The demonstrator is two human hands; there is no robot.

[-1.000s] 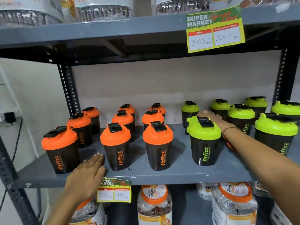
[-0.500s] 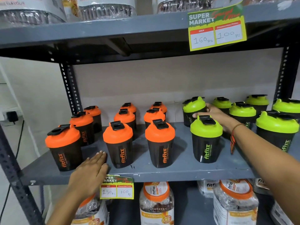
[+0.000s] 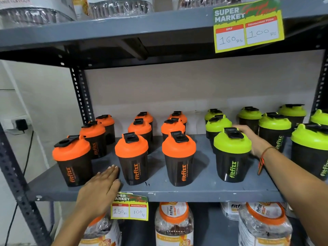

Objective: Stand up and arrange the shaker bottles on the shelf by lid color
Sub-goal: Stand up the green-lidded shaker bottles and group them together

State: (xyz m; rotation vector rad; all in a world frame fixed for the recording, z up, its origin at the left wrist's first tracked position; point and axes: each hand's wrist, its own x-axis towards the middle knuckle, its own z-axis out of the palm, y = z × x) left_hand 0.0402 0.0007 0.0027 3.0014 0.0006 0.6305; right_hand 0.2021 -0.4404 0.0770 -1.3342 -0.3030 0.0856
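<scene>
Black shaker bottles stand on the grey middle shelf [image 3: 204, 190]. Several orange-lidded bottles [image 3: 178, 157] fill the left half in rows. Several green-lidded bottles [image 3: 232, 153] fill the right half. My left hand [image 3: 101, 189] lies flat and open on the shelf's front edge, between the two front-left orange bottles [image 3: 72, 158], holding nothing. My right hand [image 3: 252, 139] reaches behind the front green bottle. Its fingertips are at the right side of the upright second-row green bottle [image 3: 218, 125]. The front lid hides the thumb, so the grip is unclear.
Yellow price tags hang on the upper shelf edge [image 3: 247, 27] and the middle shelf edge [image 3: 129, 206]. Large plastic jars [image 3: 173, 226] with orange lids stand on the shelf below, and wrapped jars stand above. A perforated upright post [image 3: 80, 96] rises at the left.
The second-row green bottle, tilted in my right hand half a second ago, now stands upright. My right hand has drawn slightly right. My left hand stays on the shelf edge.
</scene>
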